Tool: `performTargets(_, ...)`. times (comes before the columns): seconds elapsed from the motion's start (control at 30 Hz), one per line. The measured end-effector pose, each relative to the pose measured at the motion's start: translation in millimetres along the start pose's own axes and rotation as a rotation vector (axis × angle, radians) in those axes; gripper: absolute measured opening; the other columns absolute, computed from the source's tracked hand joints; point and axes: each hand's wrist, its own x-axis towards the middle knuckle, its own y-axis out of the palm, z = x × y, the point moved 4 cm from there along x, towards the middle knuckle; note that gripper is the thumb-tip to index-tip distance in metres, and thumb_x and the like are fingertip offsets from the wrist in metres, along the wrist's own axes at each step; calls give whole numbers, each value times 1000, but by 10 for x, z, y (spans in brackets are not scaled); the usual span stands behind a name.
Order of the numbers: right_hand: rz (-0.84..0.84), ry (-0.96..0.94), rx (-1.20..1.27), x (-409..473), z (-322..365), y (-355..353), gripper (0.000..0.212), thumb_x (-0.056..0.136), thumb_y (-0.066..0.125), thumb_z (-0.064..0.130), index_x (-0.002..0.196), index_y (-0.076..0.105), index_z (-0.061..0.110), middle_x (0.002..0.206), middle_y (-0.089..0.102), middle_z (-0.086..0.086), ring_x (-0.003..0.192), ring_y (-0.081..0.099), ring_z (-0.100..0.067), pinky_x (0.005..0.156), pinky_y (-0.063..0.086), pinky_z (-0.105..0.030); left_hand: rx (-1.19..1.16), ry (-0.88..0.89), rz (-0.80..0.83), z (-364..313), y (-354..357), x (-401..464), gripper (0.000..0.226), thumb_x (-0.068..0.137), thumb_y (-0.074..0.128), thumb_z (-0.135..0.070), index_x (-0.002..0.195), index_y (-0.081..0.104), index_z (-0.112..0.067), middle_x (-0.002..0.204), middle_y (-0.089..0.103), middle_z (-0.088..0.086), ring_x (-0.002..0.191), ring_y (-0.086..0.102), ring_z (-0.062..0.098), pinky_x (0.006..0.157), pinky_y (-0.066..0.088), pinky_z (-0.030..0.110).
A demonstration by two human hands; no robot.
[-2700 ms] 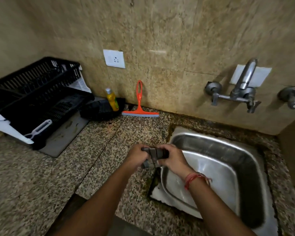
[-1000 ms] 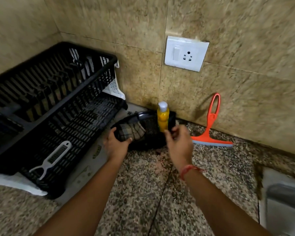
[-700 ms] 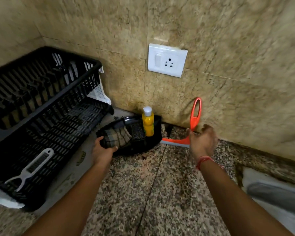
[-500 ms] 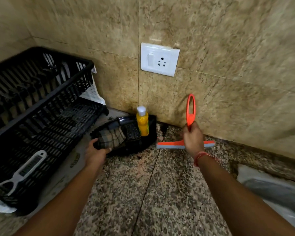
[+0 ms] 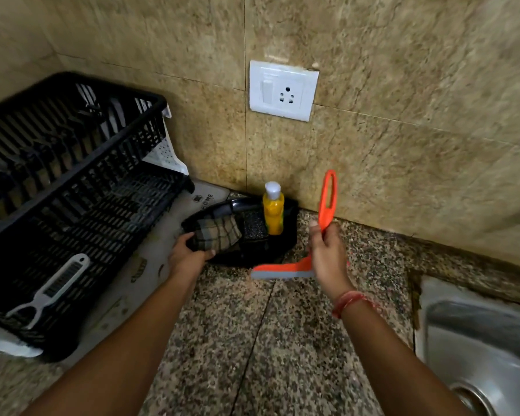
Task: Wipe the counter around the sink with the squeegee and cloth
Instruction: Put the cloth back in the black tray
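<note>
My right hand [image 5: 326, 253] grips the handle of the orange squeegee [image 5: 326, 202], held upright above the speckled granite counter [image 5: 252, 340]; its grey blade points left near the counter. My left hand [image 5: 186, 256] holds the folded checked cloth [image 5: 216, 234] at the edge of a black soap tray [image 5: 270, 250] in the corner. The steel sink [image 5: 478, 340] shows at the lower right.
A yellow soap bottle [image 5: 273, 213] and a dark scrub pad [image 5: 253, 226] stand in the black tray. A black dish rack [image 5: 66, 187] holding a white brush [image 5: 53, 288] sits on a mat at the left. A white wall socket [image 5: 283, 90] is on the tiled wall.
My hands left the sink edge and moved to the back corner. The left hand set the cloth at the black tray; the right hand took the squeegee from the wall and lifted it.
</note>
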Motion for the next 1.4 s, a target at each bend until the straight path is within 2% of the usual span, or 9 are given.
performTargets(0.1,48,33,-150,-316,-85,33,23,100,51,35,103,58,13,79,60,-6,77,58,-30,67,45,-37,48,19,-11,-69,31,-72,78,73,85,-14,141,47,-17,141,55,10,125,55,31,103,48,42)
performTargets(0.27,58,314,-467,-649,-380,-144,31,99,50,32,107,61,4,110,66,-22,101,63,-38,76,45,-34,24,24,-8,-73,38,-119,79,73,85,-15,141,46,-19,141,55,9,124,55,31,102,49,45)
performTargets(0.4,155,394,-520,-825,-500,-190,35,102,46,35,105,63,4,111,66,-18,81,60,-29,65,39,-28,-14,2,-34,-45,35,-154,75,70,86,-12,136,52,-21,131,62,7,113,61,29,98,53,46)
performTargets(0.47,190,373,-589,-860,-522,-182,35,100,47,33,108,63,4,113,66,-18,91,62,-32,75,47,-31,-22,-2,-41,-48,46,-154,75,69,86,-11,135,52,-21,132,62,7,114,61,29,98,53,45)
performTargets(0.63,210,258,-884,-635,-380,-139,59,88,53,64,116,61,13,121,59,-12,113,54,-32,87,46,-37,-8,10,-39,-8,72,-76,77,68,87,-12,135,52,-23,132,61,7,114,61,29,96,54,46)
performTargets(0.77,125,231,-522,30,-212,1,69,87,42,74,111,64,13,108,68,-12,100,63,-33,85,52,-37,15,6,-42,36,76,2,77,68,87,-14,136,52,-25,133,60,7,115,60,31,96,54,47)
performTargets(0.93,250,268,-262,519,-182,241,54,94,50,55,99,66,3,101,70,-19,93,65,-36,83,52,-40,-48,10,-20,77,109,-12,78,67,88,-11,135,52,-25,132,61,7,114,61,29,95,55,47)
performTargets(1.03,225,270,-327,485,-309,228,16,86,62,22,97,68,11,102,70,-14,97,65,-33,75,47,-31,-68,15,30,54,182,-118,76,70,86,-7,136,52,-24,131,60,7,113,61,29,93,56,45)
performTargets(1.4,-54,358,-218,143,-842,-653,29,81,63,5,108,71,7,113,70,-14,108,63,-32,91,48,-34,-84,52,239,-206,914,-721,66,74,81,1,131,55,-18,122,65,6,109,64,27,93,56,47)
